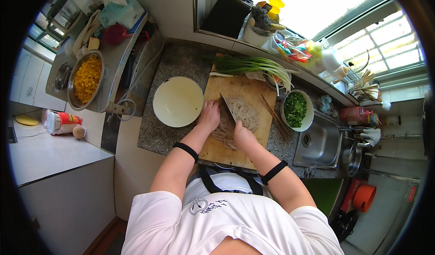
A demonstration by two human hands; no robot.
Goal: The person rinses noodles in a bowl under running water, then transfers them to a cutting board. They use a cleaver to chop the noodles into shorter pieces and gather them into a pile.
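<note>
On the wooden cutting board (pixel 224 85) lies a heap of pale, translucent noodles (pixel 246 114). My right hand (pixel 243 134) grips a kitchen knife (pixel 227 107), its blade set into the noodles and slanting toward the far left. My left hand (pixel 209 114) rests on the noodles just left of the blade, fingers bent together; its fingertips are hard to make out. An enamel bowl (pixel 177 102), cream inside with a dark rim, stands close to that hand on the left. A pair of wooden chopsticks (pixel 273 115) lies along the board's right side.
Green scallions (pixel 251 66) lie across the board's far end. A bowl of chopped greens (pixel 295 109) stands beside the steel sink (pixel 319 141). At the left, a metal bowl of diced orange food (pixel 87 80) sits on a raised surface. A knife block (pixel 226 15) stands on the windowsill.
</note>
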